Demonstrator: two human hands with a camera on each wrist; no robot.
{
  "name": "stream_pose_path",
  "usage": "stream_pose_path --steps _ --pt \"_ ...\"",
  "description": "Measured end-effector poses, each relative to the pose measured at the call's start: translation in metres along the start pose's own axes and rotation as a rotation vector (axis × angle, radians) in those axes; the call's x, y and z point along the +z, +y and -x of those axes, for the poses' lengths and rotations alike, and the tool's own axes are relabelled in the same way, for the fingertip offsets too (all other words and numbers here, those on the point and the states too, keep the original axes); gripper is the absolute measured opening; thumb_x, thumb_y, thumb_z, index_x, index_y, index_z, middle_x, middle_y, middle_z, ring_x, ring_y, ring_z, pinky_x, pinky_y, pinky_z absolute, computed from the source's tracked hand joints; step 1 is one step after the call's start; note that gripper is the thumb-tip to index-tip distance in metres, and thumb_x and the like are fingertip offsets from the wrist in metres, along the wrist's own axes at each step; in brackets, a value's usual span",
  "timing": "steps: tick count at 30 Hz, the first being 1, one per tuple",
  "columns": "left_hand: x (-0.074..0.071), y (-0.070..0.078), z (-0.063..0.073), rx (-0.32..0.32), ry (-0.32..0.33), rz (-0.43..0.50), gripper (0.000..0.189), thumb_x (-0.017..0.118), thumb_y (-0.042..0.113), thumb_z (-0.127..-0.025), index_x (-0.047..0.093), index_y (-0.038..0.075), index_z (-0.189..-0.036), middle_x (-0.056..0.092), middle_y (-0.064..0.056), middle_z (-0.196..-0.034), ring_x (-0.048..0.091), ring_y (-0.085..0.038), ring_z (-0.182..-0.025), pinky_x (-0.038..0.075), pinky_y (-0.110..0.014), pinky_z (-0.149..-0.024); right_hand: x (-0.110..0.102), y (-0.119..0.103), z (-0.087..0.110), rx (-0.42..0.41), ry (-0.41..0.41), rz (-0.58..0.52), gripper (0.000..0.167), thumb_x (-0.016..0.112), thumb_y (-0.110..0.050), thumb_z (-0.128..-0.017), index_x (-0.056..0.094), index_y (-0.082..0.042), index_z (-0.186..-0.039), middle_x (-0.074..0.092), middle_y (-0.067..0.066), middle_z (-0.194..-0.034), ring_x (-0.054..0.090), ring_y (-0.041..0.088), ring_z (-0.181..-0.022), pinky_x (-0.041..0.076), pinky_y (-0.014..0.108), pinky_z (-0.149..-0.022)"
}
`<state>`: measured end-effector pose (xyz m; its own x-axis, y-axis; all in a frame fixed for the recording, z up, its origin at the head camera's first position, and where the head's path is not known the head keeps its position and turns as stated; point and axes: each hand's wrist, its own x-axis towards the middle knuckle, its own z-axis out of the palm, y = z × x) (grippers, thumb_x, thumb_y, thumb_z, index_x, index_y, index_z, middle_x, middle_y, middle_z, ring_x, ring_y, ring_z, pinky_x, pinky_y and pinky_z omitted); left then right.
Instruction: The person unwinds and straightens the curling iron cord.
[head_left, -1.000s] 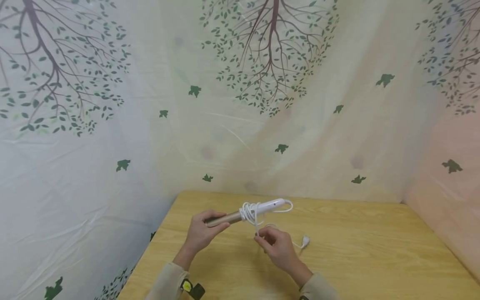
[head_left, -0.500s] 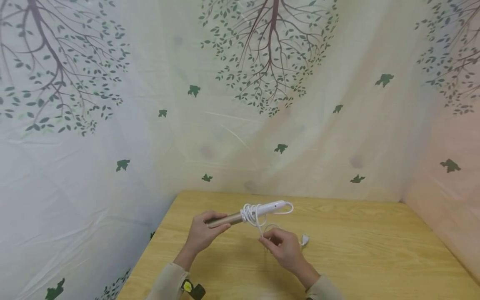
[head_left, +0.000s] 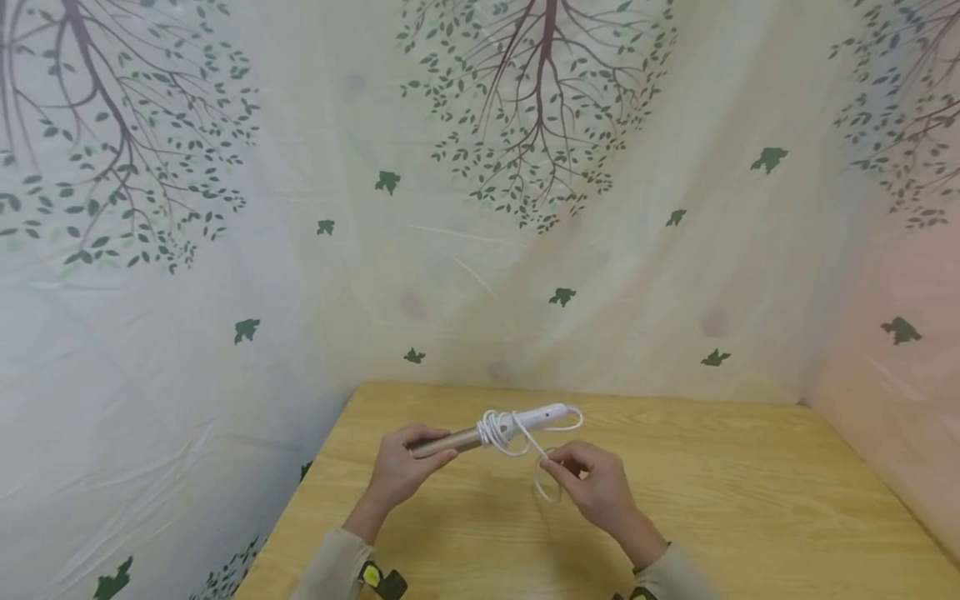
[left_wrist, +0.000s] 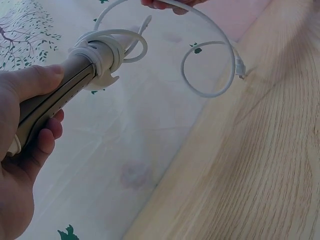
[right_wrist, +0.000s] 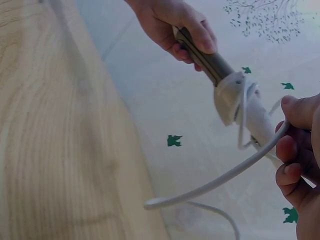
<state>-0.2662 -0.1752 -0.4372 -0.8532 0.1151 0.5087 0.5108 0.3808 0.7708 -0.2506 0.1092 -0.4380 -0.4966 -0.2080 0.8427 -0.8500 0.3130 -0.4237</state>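
Note:
A hair straightener (head_left: pixel 467 438) with a gold-brown barrel and a white handle is held above the table, tilted slightly upward to the right. My left hand (head_left: pixel 401 465) grips its gold end, thumb along one side and fingers below. Several turns of white cord (head_left: pixel 491 428) wrap around the body where gold meets white. Thumb and fingertips of my right hand (head_left: pixel 597 487) pinch a stretch of this cord to the right of the handle. A loose loop hangs beneath that pinch. In the left wrist view the white plug (left_wrist: pixel 240 68) shows beyond the loop; the head view hides it.
The light wooden table (head_left: pixel 735 492) spreads under both hands. Behind it and at both sides hangs a pale curtain (head_left: pixel 480 317) printed with trees and green leaves. A dark wrist strap (head_left: pixel 382 577) sits on the left sleeve.
My right hand has moved right and slightly up, drawing the cord out into a longer slanting stretch. The plug has passed out of sight in the head view. The left hand has barely moved.

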Motion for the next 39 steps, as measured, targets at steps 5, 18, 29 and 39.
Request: stream_pose_path --steps 5,18,29,39 --pt "-0.002 -0.003 0.0 -0.01 -0.009 -0.004 0.024 0.082 0.009 -0.078 0.073 0.005 -0.1 0.073 -0.01 -0.098 0.062 -0.01 -0.079 0.051 -0.025 -0.069 -0.006 0.012 -0.001 -0.025 0.004 0.043 0.023 0.078 0.016 -0.067 0.067 -0.002 -0.076 0.063 0.006 -0.063 0.052 0.011 -0.049 0.04 0.011 -0.049" --pt "-0.008 -0.003 0.0 -0.017 -0.053 0.014 0.025 0.081 0.011 -0.079 0.073 0.006 -0.102 0.071 -0.011 -0.099 0.063 -0.012 -0.082 0.052 -0.027 -0.07 -0.039 0.045 -0.026 -0.206 -0.049 0.132 0.028 0.078 0.01 -0.07 0.067 -0.013 -0.082 0.057 -0.01 -0.068 0.04 -0.004 -0.055 0.034 0.009 -0.048" --pt "-0.01 -0.006 0.004 0.003 -0.082 0.027 0.025 0.081 0.01 -0.078 0.073 0.004 -0.101 0.071 -0.012 -0.099 0.063 -0.01 -0.081 0.054 -0.027 -0.069 -0.051 0.063 -0.033 -0.091 -0.016 0.228 0.025 0.079 0.006 -0.073 0.066 -0.015 -0.077 0.055 -0.009 -0.063 0.039 -0.002 -0.052 0.033 0.011 -0.046" --pt "-0.008 -0.006 0.004 0.038 -0.099 0.036 0.025 0.081 0.011 -0.079 0.073 0.005 -0.101 0.072 -0.011 -0.099 0.064 -0.01 -0.081 0.054 -0.027 -0.069 -0.059 0.093 -0.029 0.074 -0.011 0.272 0.018 0.078 0.0 -0.078 0.066 -0.013 -0.074 0.054 -0.009 -0.06 0.041 0.0 -0.05 0.034 0.015 -0.044"
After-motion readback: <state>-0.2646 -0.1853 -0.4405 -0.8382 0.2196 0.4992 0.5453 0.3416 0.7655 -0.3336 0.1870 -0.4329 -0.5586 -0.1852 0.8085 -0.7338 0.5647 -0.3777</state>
